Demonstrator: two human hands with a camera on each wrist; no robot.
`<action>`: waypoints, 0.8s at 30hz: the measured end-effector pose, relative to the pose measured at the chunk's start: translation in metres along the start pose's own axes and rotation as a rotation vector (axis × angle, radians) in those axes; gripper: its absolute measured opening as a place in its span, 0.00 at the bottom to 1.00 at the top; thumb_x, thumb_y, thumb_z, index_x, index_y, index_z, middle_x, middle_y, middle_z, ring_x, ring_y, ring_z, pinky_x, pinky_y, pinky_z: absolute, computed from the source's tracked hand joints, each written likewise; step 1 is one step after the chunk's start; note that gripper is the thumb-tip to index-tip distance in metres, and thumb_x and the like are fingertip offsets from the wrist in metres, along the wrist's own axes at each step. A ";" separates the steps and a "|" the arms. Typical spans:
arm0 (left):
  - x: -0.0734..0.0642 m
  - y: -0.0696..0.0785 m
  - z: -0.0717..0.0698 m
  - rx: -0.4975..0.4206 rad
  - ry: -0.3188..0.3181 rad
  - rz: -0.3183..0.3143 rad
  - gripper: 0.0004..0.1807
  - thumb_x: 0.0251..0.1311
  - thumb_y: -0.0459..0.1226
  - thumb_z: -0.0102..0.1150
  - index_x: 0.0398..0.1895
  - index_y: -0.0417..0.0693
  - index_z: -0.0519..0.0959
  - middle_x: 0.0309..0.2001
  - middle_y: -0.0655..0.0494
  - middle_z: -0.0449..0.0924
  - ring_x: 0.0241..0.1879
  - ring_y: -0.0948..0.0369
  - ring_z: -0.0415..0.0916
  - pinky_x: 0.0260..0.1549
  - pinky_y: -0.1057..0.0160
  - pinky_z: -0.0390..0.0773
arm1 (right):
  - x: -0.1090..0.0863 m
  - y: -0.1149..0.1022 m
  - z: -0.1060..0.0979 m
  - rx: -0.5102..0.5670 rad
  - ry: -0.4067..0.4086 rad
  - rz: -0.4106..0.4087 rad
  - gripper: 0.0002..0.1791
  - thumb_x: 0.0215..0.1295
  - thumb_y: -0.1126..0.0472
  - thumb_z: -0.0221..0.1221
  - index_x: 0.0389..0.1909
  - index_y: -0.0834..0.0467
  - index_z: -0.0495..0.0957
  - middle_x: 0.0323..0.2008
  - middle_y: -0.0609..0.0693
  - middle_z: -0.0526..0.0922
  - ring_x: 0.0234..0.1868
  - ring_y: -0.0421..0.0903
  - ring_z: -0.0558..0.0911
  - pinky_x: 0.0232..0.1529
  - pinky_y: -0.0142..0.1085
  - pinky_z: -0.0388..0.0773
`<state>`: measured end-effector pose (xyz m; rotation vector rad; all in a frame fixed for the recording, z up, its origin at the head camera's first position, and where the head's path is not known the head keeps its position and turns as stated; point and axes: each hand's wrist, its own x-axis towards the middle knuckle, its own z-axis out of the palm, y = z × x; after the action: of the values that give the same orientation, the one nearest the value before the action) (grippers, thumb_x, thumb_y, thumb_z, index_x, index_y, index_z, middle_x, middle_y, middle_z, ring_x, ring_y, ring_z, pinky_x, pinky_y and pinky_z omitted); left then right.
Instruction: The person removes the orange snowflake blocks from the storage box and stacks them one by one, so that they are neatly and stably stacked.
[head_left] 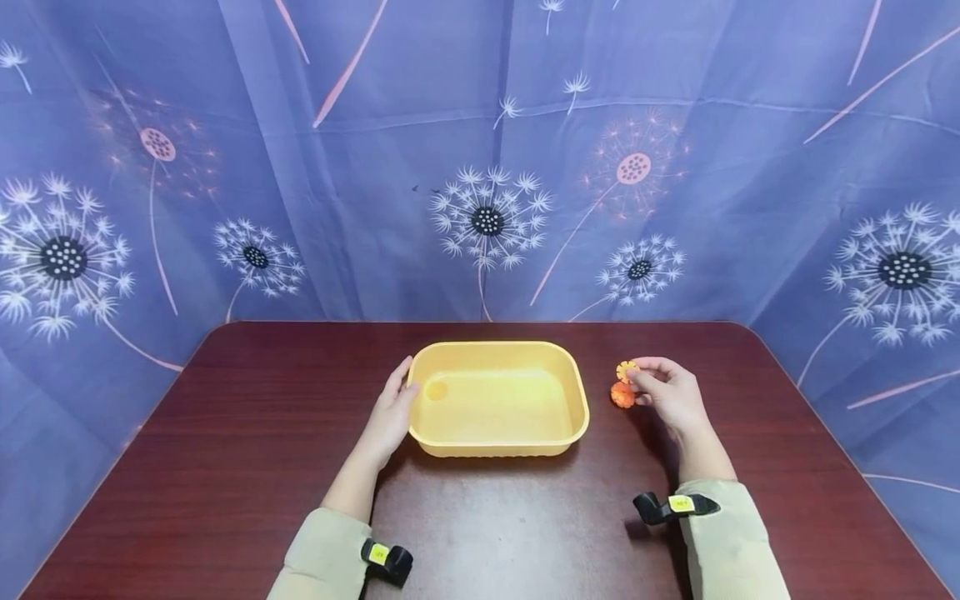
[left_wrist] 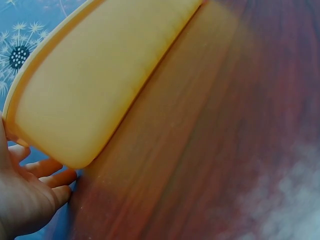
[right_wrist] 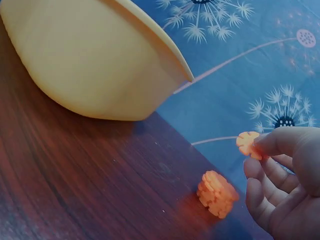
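A yellow plastic basin [head_left: 498,446] stands on the table. My left hand [head_left: 392,412] holds its left end, the thumb at the rim and the fingers along the outer wall; the left wrist view shows these fingers [left_wrist: 52,172] spread at the wall. To the right of the basin, my right hand [head_left: 672,400] pinches a small orange flower-shaped disc [right_wrist: 247,145] between thumb and fingertips. Just below it a stack of similar orange discs [right_wrist: 216,195] stands on the table. One yellow-orange disc [head_left: 437,390] lies inside the basin, near its left end.
The dark red wooden table [head_left: 225,467] has a glossy light patch at the front. Blue curtains [head_left: 360,208] with dandelion prints hang behind and at both sides. Black straps with yellow labels circle both sleeves [head_left: 720,533].
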<state>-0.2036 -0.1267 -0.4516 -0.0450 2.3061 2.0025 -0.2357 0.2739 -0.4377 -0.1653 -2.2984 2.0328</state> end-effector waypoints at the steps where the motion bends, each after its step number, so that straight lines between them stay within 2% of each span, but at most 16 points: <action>1: 0.000 0.000 0.000 -0.002 -0.001 0.000 0.29 0.73 0.39 0.36 0.75 0.54 0.47 0.73 0.43 0.51 0.65 0.46 0.63 0.61 0.46 0.67 | 0.000 0.000 -0.001 -0.013 0.006 0.002 0.09 0.61 0.63 0.62 0.41 0.60 0.76 0.25 0.38 0.81 0.24 0.36 0.80 0.24 0.28 0.78; 6: 0.000 0.002 0.000 -0.016 -0.005 -0.008 0.29 0.73 0.40 0.35 0.75 0.54 0.46 0.73 0.43 0.49 0.67 0.46 0.60 0.63 0.46 0.65 | -0.001 0.002 -0.006 -0.056 -0.021 0.005 0.10 0.61 0.64 0.61 0.43 0.62 0.80 0.25 0.34 0.82 0.24 0.35 0.80 0.21 0.27 0.76; 11: 0.000 0.002 0.000 -0.006 -0.012 -0.009 0.30 0.73 0.39 0.34 0.76 0.53 0.45 0.74 0.42 0.48 0.67 0.46 0.59 0.63 0.46 0.64 | -0.001 0.005 -0.007 -0.112 -0.057 0.018 0.17 0.61 0.62 0.61 0.48 0.68 0.77 0.25 0.33 0.82 0.24 0.34 0.80 0.21 0.28 0.74; 18: -0.001 0.002 -0.001 0.006 -0.013 -0.009 0.30 0.73 0.39 0.34 0.76 0.53 0.45 0.74 0.43 0.48 0.69 0.47 0.56 0.64 0.46 0.62 | 0.000 0.009 -0.007 -0.248 -0.040 0.019 0.21 0.61 0.60 0.61 0.49 0.72 0.74 0.23 0.35 0.78 0.24 0.35 0.78 0.21 0.31 0.74; 24: 0.001 0.002 -0.001 0.006 -0.004 -0.010 0.29 0.73 0.40 0.35 0.75 0.53 0.47 0.73 0.43 0.51 0.69 0.48 0.57 0.65 0.47 0.62 | 0.000 0.008 -0.007 -0.342 -0.009 0.036 0.20 0.62 0.59 0.60 0.49 0.70 0.75 0.22 0.37 0.78 0.24 0.37 0.75 0.21 0.32 0.74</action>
<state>-0.2046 -0.1273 -0.4494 -0.0517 2.3043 1.9892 -0.2350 0.2815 -0.4451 -0.2163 -2.6485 1.6404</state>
